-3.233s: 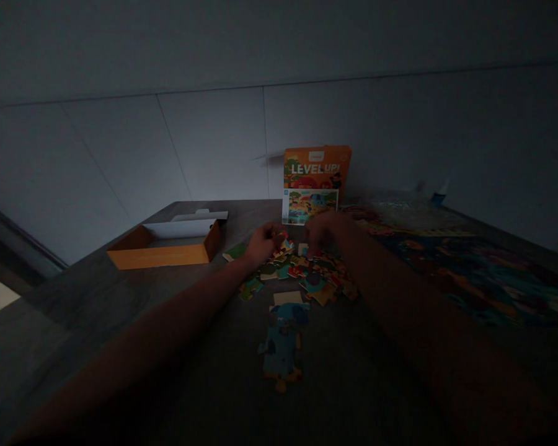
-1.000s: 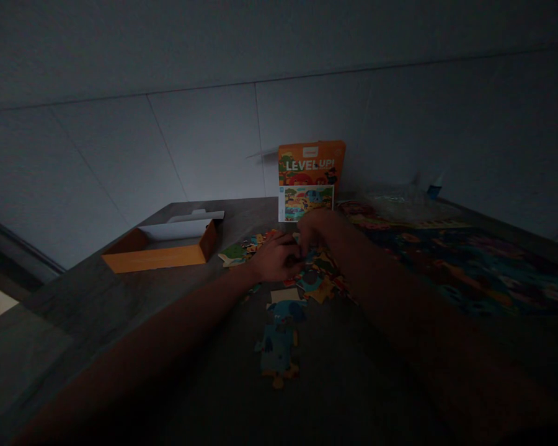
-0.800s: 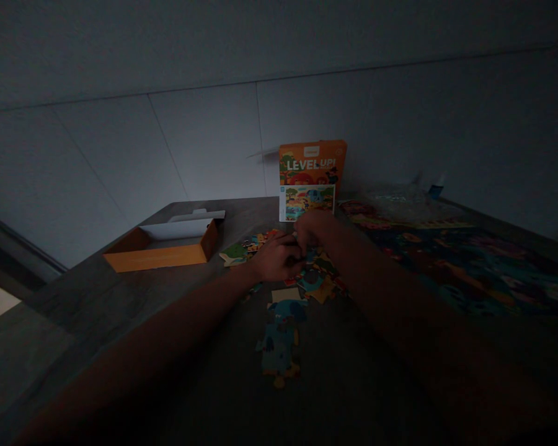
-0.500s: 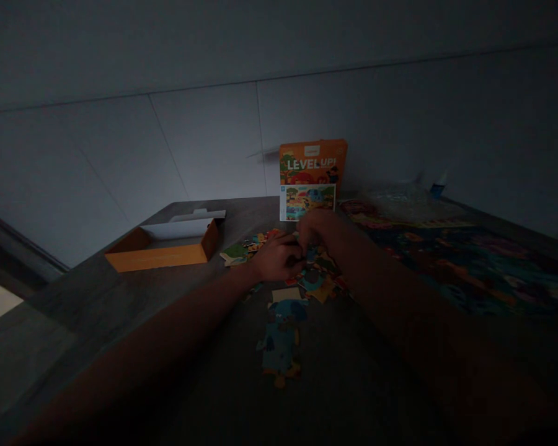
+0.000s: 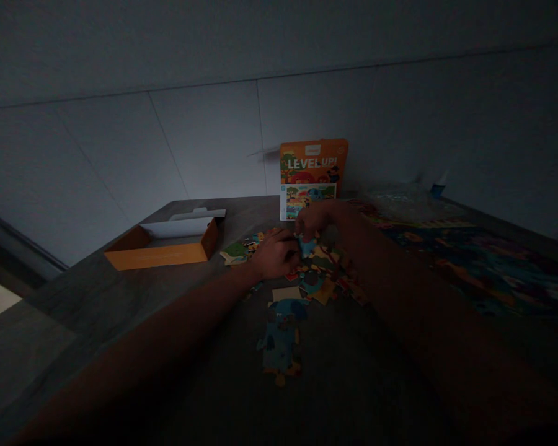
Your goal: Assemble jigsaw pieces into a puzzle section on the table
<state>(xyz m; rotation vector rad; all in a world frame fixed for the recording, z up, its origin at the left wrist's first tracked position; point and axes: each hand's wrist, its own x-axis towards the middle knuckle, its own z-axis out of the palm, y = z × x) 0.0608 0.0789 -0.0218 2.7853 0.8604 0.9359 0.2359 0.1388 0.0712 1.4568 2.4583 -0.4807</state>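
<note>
In the dim light, my right hand [image 5: 314, 218] pinches a blue puzzle piece [image 5: 307, 246], held tilted over a heap of loose puzzle pieces [image 5: 323, 282]. My left hand [image 5: 275, 254] rests on the left part of the heap, its fingers curled in close beside that blue piece. What lies under those fingers is hidden. Nearer to me, several joined puzzle pieces [image 5: 279, 341] form a blue animal figure in an upright strip, with a plain pale piece [image 5: 285, 293] at its top end.
An open orange box tray [image 5: 162, 255] lies at the left. Against the wall stand an orange "LEVEL UP!" box [image 5: 314, 162] and a picture card [image 5: 309, 195]. On the right are a large dark, colourful puzzle [image 5: 483, 254], clear plastic wrap [image 5: 400, 201] and a small bottle [image 5: 438, 186].
My right hand has risen slightly away from my left hand, bringing the blue piece into view above the heap. My left hand has barely moved. The joined strip lies as before.
</note>
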